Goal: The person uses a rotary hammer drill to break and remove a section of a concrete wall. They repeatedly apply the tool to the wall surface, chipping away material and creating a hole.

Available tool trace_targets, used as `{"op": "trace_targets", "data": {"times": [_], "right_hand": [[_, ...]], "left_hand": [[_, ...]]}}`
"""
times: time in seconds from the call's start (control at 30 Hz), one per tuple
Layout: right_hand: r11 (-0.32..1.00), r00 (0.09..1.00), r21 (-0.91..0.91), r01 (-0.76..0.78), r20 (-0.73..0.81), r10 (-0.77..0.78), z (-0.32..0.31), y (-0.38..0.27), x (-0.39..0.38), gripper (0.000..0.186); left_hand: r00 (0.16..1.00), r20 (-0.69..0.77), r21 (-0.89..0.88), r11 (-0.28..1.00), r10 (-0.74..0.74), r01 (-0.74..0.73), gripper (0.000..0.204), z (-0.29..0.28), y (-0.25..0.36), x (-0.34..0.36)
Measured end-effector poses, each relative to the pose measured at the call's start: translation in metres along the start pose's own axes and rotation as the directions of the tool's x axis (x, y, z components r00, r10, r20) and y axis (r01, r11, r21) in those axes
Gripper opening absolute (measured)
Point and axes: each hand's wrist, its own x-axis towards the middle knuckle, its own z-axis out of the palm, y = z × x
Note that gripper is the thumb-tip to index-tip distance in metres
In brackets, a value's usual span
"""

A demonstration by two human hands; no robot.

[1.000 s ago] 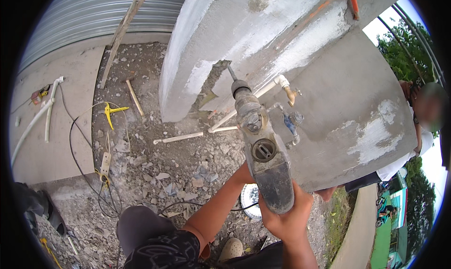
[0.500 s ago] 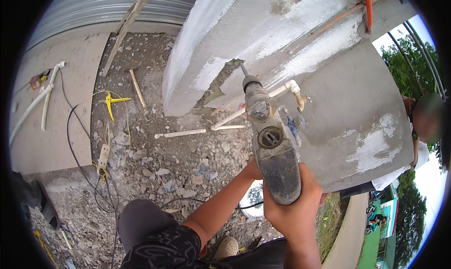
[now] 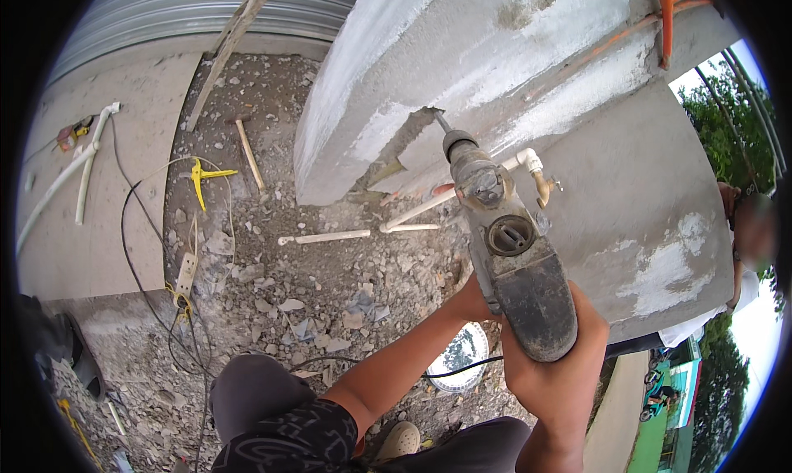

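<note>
A grimy rotary hammer drill (image 3: 516, 267) angles up and away from me, its bit (image 3: 442, 120) reaching the top of a rough chipped channel (image 3: 396, 147) in the white-patched concrete wall (image 3: 487, 52). My left hand (image 3: 478, 300) is closed on the drill's side, partly hidden beneath its body. My right hand (image 3: 561, 357) grips the rear handle, its fingers mostly hidden behind the drill. Just beyond the drill are white PVC pipes (image 3: 417, 215) and a brass tap (image 3: 543, 188) on an elbow fitting.
Rubble (image 3: 272, 300) covers the ground, with a wooden-handled hammer (image 3: 247, 151), yellow tool (image 3: 202, 180), extension socket (image 3: 186, 276), cables and white bucket (image 3: 462, 366). A board (image 3: 107, 250) with pipes lies left. Another person (image 3: 747, 287) is at the right edge; a shoed foot (image 3: 78, 357) shows lower left.
The drill and both my hands have shifted right in the picture, as has the wall, more slightly. The bit stays at the channel's top, and both hands keep their grip.
</note>
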Motion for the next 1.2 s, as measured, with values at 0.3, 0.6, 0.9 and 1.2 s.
{"op": "trace_targets", "data": {"times": [0.3, 0.6, 0.9, 1.2], "right_hand": [[1.000, 1.000, -0.008, 0.000, 0.019, 0.000, -0.004, 0.002, 0.014, 0.025], [0.987, 0.997, 0.143, -0.076, -0.020, 0.080, -0.018, 0.027, 0.026, 0.025], [0.915, 0.974, 0.340, -0.218, 0.024, 0.223, -0.013, 0.098, 0.003, 0.018], [0.951, 0.999, 0.305, -0.038, -0.015, 0.044, 0.008, 0.099, -0.009, 0.026]], "left_hand": [[0.986, -0.072, -0.025, 0.989, -0.148, 0.146, 0.101, -0.003, -0.003, 0.007], [0.987, -0.112, 0.300, 0.943, -0.114, 0.144, 0.104, -0.001, 0.002, 0.014], [0.944, -0.116, 0.501, 0.803, -0.307, 0.323, 0.107, -0.023, 0.004, -0.004], [0.931, -0.085, 0.386, 0.849, -0.356, 0.360, 0.108, -0.053, -0.008, -0.029]]}}
